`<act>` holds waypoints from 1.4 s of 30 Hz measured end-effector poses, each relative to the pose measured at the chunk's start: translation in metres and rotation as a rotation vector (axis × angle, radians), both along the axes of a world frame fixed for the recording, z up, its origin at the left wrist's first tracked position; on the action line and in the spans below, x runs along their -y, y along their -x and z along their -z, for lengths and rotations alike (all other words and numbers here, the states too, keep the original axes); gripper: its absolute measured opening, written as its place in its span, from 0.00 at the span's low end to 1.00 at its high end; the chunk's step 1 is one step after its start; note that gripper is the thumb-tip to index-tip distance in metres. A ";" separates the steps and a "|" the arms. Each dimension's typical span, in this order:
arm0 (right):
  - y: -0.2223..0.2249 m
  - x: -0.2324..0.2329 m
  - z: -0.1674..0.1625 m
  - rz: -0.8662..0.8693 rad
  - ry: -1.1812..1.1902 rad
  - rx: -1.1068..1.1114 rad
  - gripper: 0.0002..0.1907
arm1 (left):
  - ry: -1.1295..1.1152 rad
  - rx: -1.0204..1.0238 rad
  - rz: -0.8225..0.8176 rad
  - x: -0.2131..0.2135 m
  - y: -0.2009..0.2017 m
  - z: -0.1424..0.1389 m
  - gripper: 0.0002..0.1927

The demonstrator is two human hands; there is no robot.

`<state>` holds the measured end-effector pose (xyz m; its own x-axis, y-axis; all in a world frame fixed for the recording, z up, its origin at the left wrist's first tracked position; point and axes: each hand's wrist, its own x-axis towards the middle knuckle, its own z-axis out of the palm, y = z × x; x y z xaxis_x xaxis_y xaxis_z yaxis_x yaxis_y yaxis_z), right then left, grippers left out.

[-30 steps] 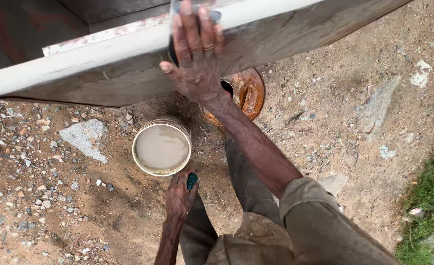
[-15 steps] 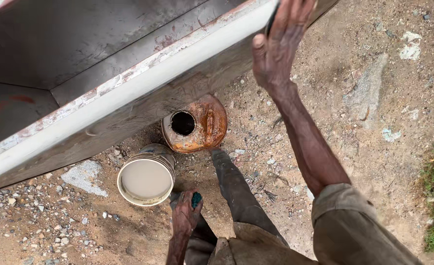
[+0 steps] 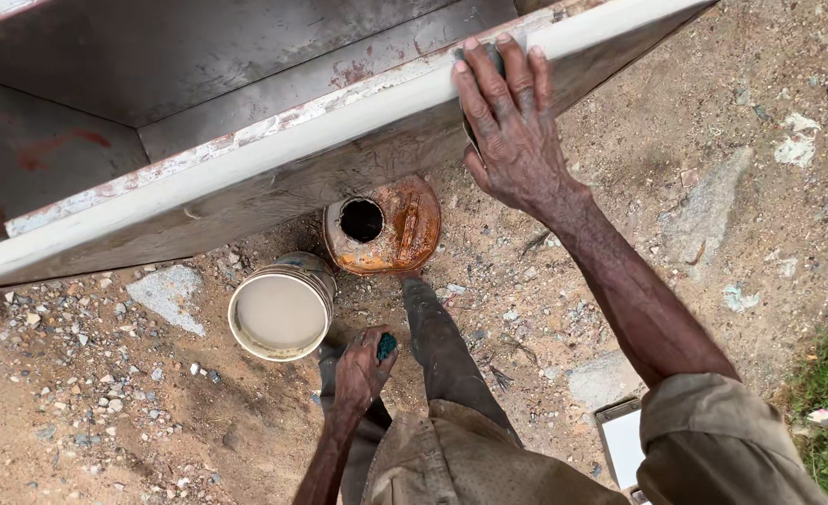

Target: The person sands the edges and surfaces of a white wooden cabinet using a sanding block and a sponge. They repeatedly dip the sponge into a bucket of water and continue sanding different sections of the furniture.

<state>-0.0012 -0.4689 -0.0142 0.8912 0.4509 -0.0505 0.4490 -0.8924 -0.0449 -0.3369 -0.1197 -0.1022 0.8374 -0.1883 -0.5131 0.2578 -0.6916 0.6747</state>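
- Metal box (image 3: 274, 178): large, tilted on bare dirt, pale-painted rim with rust showing through; dark interior faces the camera.
- Right hand (image 3: 512, 131): laid on the rim, fingers (image 3: 489, 79) spread over the painted edge, pressing something dark against it, probably a rubbing pad; mostly hidden.
- Left hand (image 3: 360, 369): down by the knee, closed around a small teal object (image 3: 387, 346); what it is, cannot tell.
- Paint can (image 3: 281, 309): open, full of pale grey-beige liquid, on the ground just below the box edge, near the left hand.
- Rusty can (image 3: 383, 224): on its side, round hole in the lid, just beside the paint can, under the rim.
- Risk, as judged: the box looks propped on edge; hard pressure on the rim could shift it onto the open can or foot. A knee could tip the paint.
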 end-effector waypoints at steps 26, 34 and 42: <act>0.010 -0.126 0.063 -0.037 0.212 0.265 0.48 | 0.105 0.146 -0.286 -0.111 0.071 0.012 0.25; 0.077 -0.531 0.069 -0.416 -0.121 -0.263 0.43 | 0.060 0.025 -0.473 -0.183 0.120 0.012 0.25; 0.056 -0.445 0.045 -0.537 0.059 0.229 0.53 | 0.042 0.071 -0.589 -0.207 0.158 0.031 0.24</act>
<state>-0.0574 -0.0237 -0.0592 0.5301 0.8444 0.0776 0.8311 -0.5355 0.1497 -0.4945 0.0877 -0.1328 0.8391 0.2997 -0.4541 0.5433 -0.4181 0.7280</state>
